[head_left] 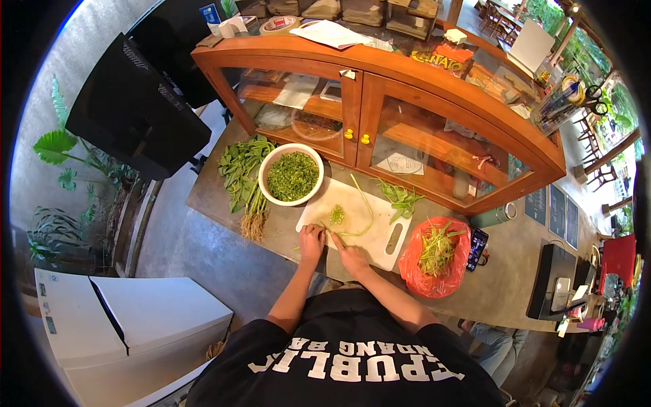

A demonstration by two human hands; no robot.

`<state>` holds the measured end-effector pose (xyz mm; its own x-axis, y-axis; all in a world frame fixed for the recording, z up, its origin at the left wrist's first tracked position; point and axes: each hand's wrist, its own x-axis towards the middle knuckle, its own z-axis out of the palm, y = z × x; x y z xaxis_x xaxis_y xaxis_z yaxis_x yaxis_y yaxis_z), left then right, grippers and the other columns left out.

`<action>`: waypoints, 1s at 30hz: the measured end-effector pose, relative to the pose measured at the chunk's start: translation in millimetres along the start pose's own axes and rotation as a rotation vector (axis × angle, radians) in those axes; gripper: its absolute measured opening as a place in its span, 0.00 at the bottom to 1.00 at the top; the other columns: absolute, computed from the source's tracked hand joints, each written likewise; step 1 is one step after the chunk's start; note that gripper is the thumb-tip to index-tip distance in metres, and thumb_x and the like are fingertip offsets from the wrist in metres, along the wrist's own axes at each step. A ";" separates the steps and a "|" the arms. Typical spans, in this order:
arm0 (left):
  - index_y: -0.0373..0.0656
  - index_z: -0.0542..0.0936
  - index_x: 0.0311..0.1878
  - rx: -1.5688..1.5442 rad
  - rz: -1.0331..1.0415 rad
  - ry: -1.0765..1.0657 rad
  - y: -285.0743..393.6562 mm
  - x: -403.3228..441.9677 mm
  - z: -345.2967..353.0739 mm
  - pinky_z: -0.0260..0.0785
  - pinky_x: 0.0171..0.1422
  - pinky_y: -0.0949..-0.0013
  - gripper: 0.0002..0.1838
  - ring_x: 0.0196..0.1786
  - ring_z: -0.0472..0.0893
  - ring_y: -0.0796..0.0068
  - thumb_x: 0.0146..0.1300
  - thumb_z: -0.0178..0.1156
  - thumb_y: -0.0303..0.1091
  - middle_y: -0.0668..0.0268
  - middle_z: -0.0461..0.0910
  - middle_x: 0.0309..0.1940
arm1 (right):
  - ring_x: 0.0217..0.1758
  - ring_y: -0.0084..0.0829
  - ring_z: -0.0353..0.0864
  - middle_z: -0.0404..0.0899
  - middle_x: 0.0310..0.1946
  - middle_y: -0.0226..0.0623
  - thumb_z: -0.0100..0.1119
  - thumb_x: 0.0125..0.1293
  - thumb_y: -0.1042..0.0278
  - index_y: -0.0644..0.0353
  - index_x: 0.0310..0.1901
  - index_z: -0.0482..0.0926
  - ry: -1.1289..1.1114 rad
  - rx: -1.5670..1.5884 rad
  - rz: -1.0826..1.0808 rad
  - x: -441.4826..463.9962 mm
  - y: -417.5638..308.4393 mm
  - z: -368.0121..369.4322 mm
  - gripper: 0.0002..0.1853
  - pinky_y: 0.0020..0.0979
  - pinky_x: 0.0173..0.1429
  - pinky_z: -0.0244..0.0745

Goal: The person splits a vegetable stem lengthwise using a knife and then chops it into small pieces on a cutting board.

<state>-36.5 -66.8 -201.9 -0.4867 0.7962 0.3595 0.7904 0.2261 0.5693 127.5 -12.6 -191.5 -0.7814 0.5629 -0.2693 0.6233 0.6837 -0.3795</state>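
On the white cutting board [380, 234], my left hand [311, 242] is closed at the near left edge, its fingers pinching the end of a thin green stem [368, 205] that curves across the board. My right hand [351, 258] is closed beside it, index finger stretched toward the left fingertips; what it grips is hidden. Just beyond the hands lies a small heap of chopped green bits [337, 214]. A white bowl [263, 184] full of finely chopped greens [293, 177] overlaps the board's far left corner.
Leafy greens with roots [254, 220] lie left of the bowl, and loose leaves [401, 197] at the board's far right. A red plastic bag [415, 277] holds trimmings, next to a phone [477, 249]. Behind stands a glass-fronted wooden cabinet [358, 122]; a white fridge [159, 308] is at left.
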 end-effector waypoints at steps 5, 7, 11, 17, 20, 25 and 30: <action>0.40 0.85 0.35 0.017 -0.040 -0.005 0.3 0.1 -2.8 0.72 0.50 0.55 0.05 0.43 0.79 0.54 0.55 0.66 0.25 0.59 0.82 0.35 | 0.29 0.49 0.86 0.82 0.26 0.53 0.49 0.61 0.78 0.42 0.79 0.47 0.042 -0.044 -0.024 -5.9 -0.2 1.4 0.45 0.49 0.38 0.82; 0.40 0.85 0.35 0.028 -0.057 -0.006 2.0 1.5 -5.3 0.72 0.49 0.55 0.04 0.43 0.79 0.54 0.55 0.66 0.25 0.59 0.82 0.35 | 0.29 0.49 0.86 0.82 0.25 0.53 0.49 0.61 0.78 0.42 0.79 0.47 0.028 -0.064 -0.031 -14.4 3.5 0.9 0.45 0.49 0.38 0.82; 0.40 0.85 0.35 0.006 -0.074 -0.030 0.1 1.6 -3.7 0.72 0.48 0.54 0.03 0.42 0.79 0.54 0.56 0.66 0.26 0.60 0.82 0.35 | 0.27 0.50 0.85 0.82 0.24 0.51 0.50 0.61 0.77 0.42 0.79 0.48 0.050 -0.046 -0.028 -11.7 4.2 3.7 0.44 0.48 0.36 0.82; 0.40 0.85 0.35 -0.029 -0.040 0.003 -4.5 -1.4 -1.8 0.72 0.48 0.54 0.04 0.42 0.79 0.54 0.54 0.67 0.26 0.61 0.81 0.36 | 0.29 0.51 0.86 0.84 0.28 0.52 0.50 0.61 0.78 0.44 0.80 0.46 0.041 0.003 -0.039 0.5 -3.0 -3.1 0.45 0.50 0.38 0.82; 0.40 0.86 0.35 -0.016 -0.016 -0.053 1.2 0.4 -11.4 0.72 0.48 0.55 0.05 0.41 0.79 0.55 0.54 0.68 0.26 0.62 0.81 0.36 | 0.27 0.49 0.84 0.81 0.23 0.51 0.50 0.60 0.79 0.43 0.79 0.47 0.064 -0.057 -0.059 -5.7 5.9 9.1 0.45 0.47 0.35 0.81; 0.40 0.87 0.36 0.007 0.013 -0.046 1.5 -1.5 -11.1 0.72 0.47 0.55 0.06 0.40 0.79 0.56 0.53 0.68 0.26 0.63 0.81 0.35 | 0.25 0.47 0.84 0.81 0.23 0.51 0.50 0.59 0.79 0.46 0.79 0.46 0.066 -0.077 -0.082 -17.1 10.6 9.1 0.46 0.47 0.34 0.81; 0.40 0.87 0.36 -0.014 0.011 -0.046 -4.3 -1.0 -7.7 0.72 0.48 0.55 0.06 0.40 0.79 0.56 0.54 0.67 0.25 0.61 0.82 0.33 | 0.26 0.47 0.85 0.82 0.24 0.52 0.50 0.59 0.79 0.47 0.80 0.44 0.062 -0.079 -0.083 -10.2 10.4 13.2 0.47 0.46 0.35 0.82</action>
<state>-42.2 -72.9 -198.9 -0.4597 0.8239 0.3315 0.7902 0.2091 0.5761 141.6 -17.3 -204.4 -0.8285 0.5291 -0.1835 0.5591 0.7621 -0.3265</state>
